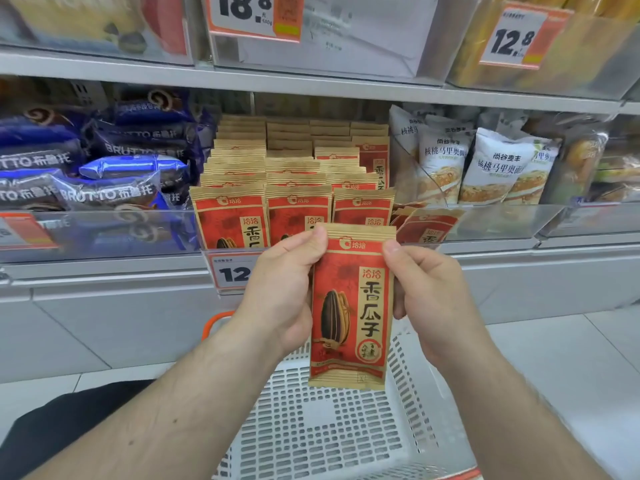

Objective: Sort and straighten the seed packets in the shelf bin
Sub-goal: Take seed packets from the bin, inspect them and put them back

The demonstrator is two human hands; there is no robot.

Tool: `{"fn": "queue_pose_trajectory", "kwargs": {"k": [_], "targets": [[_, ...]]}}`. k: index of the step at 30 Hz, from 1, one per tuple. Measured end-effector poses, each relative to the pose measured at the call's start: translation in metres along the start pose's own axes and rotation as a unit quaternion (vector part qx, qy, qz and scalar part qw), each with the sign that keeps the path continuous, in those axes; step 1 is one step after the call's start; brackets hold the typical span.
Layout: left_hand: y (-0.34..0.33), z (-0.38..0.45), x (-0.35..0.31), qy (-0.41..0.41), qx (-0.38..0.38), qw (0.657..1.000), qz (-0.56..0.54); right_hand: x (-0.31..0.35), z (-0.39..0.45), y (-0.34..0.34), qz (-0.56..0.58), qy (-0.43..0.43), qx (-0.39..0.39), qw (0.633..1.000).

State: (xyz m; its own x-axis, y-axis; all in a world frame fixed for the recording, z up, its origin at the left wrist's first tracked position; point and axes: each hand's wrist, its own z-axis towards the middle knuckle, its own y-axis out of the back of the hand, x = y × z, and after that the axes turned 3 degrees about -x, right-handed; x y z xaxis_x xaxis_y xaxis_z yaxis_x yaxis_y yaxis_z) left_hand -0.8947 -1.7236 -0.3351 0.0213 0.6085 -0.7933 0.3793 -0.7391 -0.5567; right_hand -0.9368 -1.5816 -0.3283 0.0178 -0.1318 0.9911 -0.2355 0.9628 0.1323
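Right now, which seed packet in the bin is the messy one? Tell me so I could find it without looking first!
Find the clear-fronted shelf bin of red-and-tan seed packets, between blue snack bags and white bread bags. Go to its right end, just above the right hand. The tilted packet there leans sideways, while the front-row packets beside it stand upright.

Both hands pinch one red sunflower seed packet (pixel 351 306) upright by its upper edges: left hand (pixel 284 289), right hand (pixel 429 292). Packet hangs in front of shelf bin (pixel 485 223), above white basket (pixel 332 431). Upright packet rows (pixel 294 174) fill bin.
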Motion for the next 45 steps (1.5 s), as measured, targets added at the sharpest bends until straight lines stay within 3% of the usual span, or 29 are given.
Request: {"fn": "queue_pose_trajectory", "kwargs": {"k": [6, 12, 15, 20, 27, 33, 45], "targets": [[0.005, 0.003, -0.006, -0.004, -0.002, 1.000, 0.025, -0.004, -0.001, 0.000, -0.073, 0.001, 0.010, 0.997], [0.006, -0.003, -0.001, 0.021, 0.052, 0.995, 0.084, 0.001, 0.001, 0.001, -0.006, 0.005, -0.036, 0.999], [0.008, -0.003, -0.002, 0.020, 0.055, 0.996, 0.061, 0.003, -0.001, 0.004, 0.014, -0.001, 0.002, 1.000], [0.009, 0.001, -0.007, 0.015, 0.035, 0.999, 0.020, 0.004, -0.002, 0.012, -0.077, -0.020, 0.114, 0.990], [0.011, -0.001, -0.008, 0.054, 0.082, 0.995, 0.026, -0.001, 0.001, 0.019, 0.017, -0.039, 0.107, 0.993], [0.013, 0.001, -0.008, 0.046, 0.078, 0.996, 0.016, 0.000, 0.000, 0.028, 0.015, -0.037, 0.198, 0.979], [0.017, 0.002, -0.005, -0.003, 0.087, 0.993, 0.075, 0.003, -0.003, 0.024, -0.054, 0.009, 0.168, 0.984]]}}
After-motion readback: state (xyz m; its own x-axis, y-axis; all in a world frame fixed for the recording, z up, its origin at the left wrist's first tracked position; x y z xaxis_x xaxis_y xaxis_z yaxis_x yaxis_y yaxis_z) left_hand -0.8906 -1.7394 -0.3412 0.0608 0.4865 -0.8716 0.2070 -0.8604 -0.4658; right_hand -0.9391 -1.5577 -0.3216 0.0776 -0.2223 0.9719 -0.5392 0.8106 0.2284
